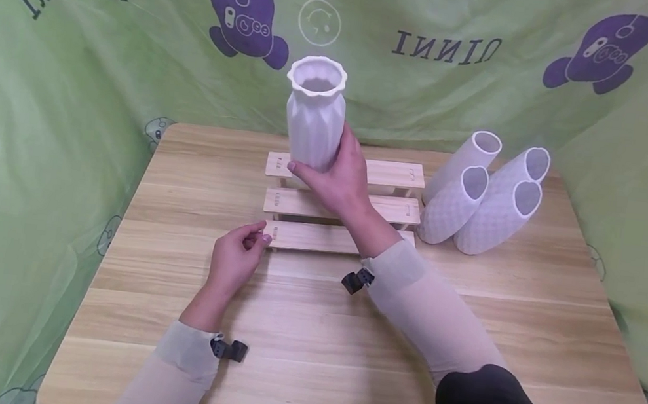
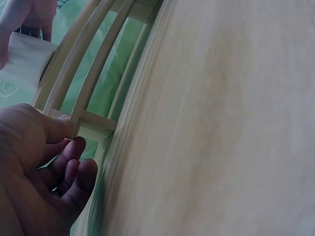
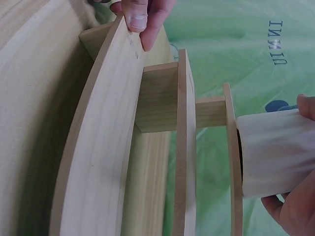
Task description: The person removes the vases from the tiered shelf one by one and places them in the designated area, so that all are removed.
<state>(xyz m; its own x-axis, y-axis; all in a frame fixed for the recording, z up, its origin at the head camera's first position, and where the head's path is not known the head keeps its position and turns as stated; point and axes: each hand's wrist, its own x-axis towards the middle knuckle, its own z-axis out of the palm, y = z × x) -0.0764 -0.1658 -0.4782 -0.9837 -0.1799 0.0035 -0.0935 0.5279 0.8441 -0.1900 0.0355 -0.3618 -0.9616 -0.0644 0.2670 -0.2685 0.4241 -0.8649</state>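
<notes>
My right hand (image 1: 341, 174) grips a white fluted vase (image 1: 315, 125) with a scalloped rim, low on its body. The vase is upright at the back tier of a three-step wooden rack (image 1: 320, 238); in the right wrist view the base of the vase (image 3: 275, 152) is right at the top board's surface. At the rack's front left corner, my left hand (image 1: 238, 252) pinches the end of the lowest board between thumb and fingers. The left wrist view shows this left hand (image 2: 44, 162) on the board's end, its other fingers loosely curled.
Several white textured vases (image 1: 448, 208) stand in a group just right of the rack. The wooden table (image 1: 180, 213) reaches up to a green printed cloth (image 1: 140, 31) hung behind it and at both sides.
</notes>
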